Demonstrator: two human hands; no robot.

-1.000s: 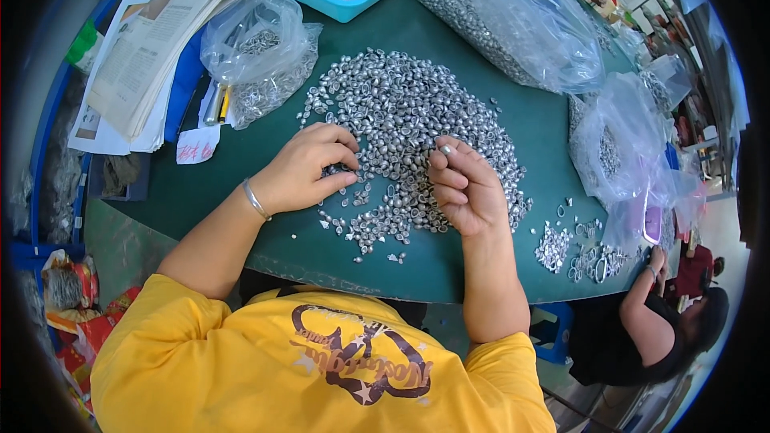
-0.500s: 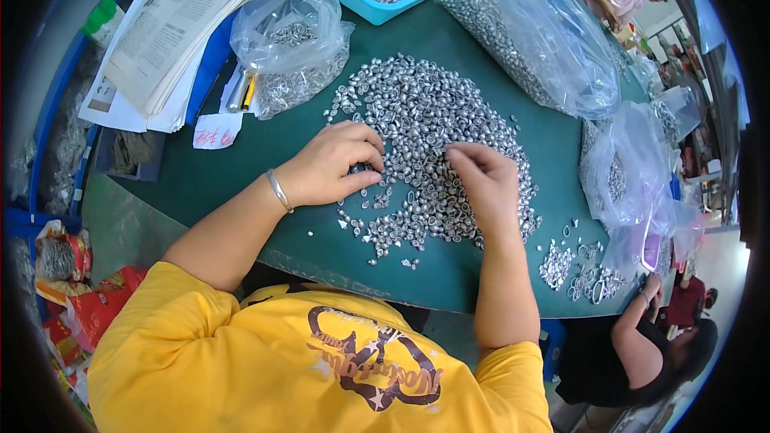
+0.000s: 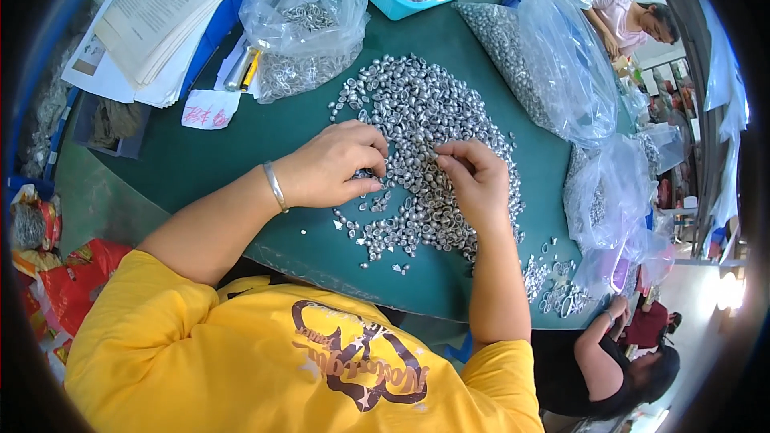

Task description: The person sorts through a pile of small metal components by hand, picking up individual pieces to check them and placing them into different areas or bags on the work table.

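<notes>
A wide heap of small silver-grey metal pieces (image 3: 417, 104), rounded and hollow like little cups, covers the middle of the green table. At its left edge rests my left hand (image 3: 341, 162), a metal bangle (image 3: 275, 186) on the wrist. Its fingers curl toward the thumb; what lies inside them is mostly hidden, though small pieces show by the fingertips. Over the heap's middle, my right hand (image 3: 480, 184) pinches with thumb and forefinger at what looks like one small metal piece. Loose pieces (image 3: 381, 240) lie scattered nearer me, below both hands.
A blue tray (image 3: 393, 4) of metal pieces stands at the back. Filled clear bags (image 3: 301, 40) sit at back left, more bags (image 3: 569, 72) at right. Papers (image 3: 160, 24) lie far left. Small rings and parts (image 3: 565, 297) are at right. Two people work nearby, right.
The whole view has shifted slightly, with the tray and papers nearer the top. My right hand's fingertips have moved a little left over the heap; my left hand stays about where it was.
</notes>
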